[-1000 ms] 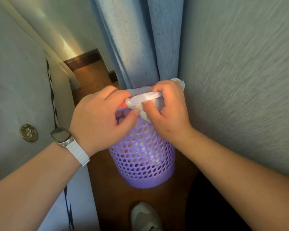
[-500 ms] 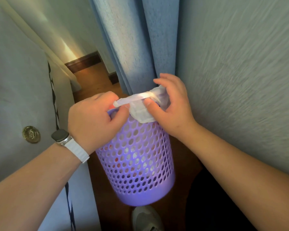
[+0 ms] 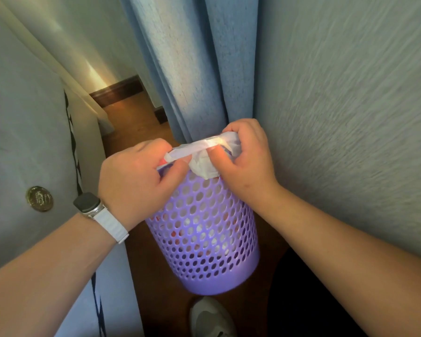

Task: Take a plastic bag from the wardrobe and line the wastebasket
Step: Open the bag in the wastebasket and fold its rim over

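A purple perforated wastebasket (image 3: 204,239) stands on the wooden floor below me, tilted slightly. A white plastic bag (image 3: 202,154) is stretched over its near rim, with a bunch of it hanging down the outside. My left hand (image 3: 136,181) pinches the bag's edge at the left of the rim. My right hand (image 3: 246,161) grips the bag at the right of the rim, thumb pressing on the bunched part. White and reddish shapes show through the holes inside the basket.
Blue curtains (image 3: 199,69) hang right behind the basket. A textured wall (image 3: 350,117) runs close on the right. A white panel with a round brass knob (image 3: 39,199) stands on the left. My grey shoe (image 3: 212,317) is on the floor just before the basket.
The basket has shifted nearer and tipped. Both hands stayed on the bag at the rim; my right hand's fingers have curled back down over the bag's edge.
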